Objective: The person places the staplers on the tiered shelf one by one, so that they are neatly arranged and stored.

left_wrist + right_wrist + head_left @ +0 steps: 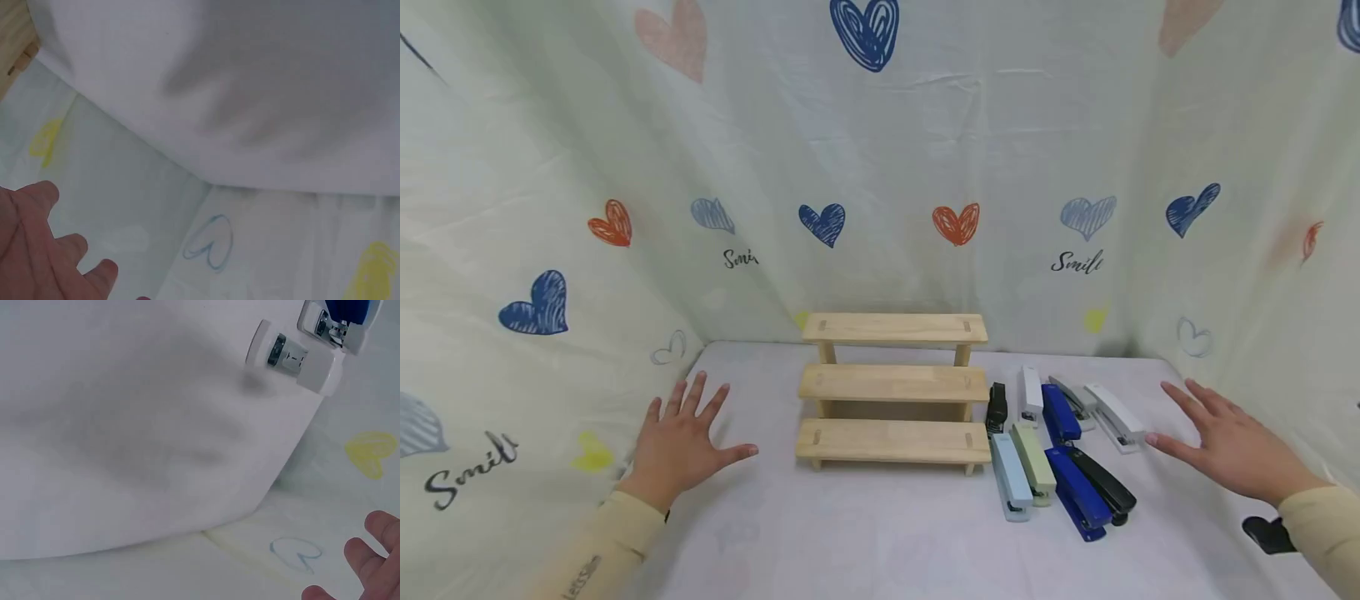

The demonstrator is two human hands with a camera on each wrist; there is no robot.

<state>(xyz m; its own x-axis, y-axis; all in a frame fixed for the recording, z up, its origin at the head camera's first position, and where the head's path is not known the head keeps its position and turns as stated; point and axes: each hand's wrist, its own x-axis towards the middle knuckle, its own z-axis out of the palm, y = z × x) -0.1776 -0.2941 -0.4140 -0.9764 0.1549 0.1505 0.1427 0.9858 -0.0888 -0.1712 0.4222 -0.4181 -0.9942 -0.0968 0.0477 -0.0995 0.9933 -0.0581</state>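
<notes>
My left hand [676, 450] is spread with its fingers straight, over the left side of the table, holding nothing. Its fingers [75, 247] show at the lower left of the left wrist view. On the other side, my right hand [1236, 446] is also spread and holds nothing; it is nearest a white stapler [1115, 414]. Several staplers lie in a cluster to its left, among them a light blue one [1011, 477], a pale green one [1033, 461], a dark blue one [1078, 490] and a black one [1102, 482]. A three-tier wooden stand [892, 383] is between the hands.
The white table [850, 542] is enclosed by a curtain [902, 142] printed with hearts and lettering. Behind the front staplers lie another blue stapler [1060, 412], a second white one [1030, 392], a grey one [1070, 394] and a small black one [996, 407] beside the stand.
</notes>
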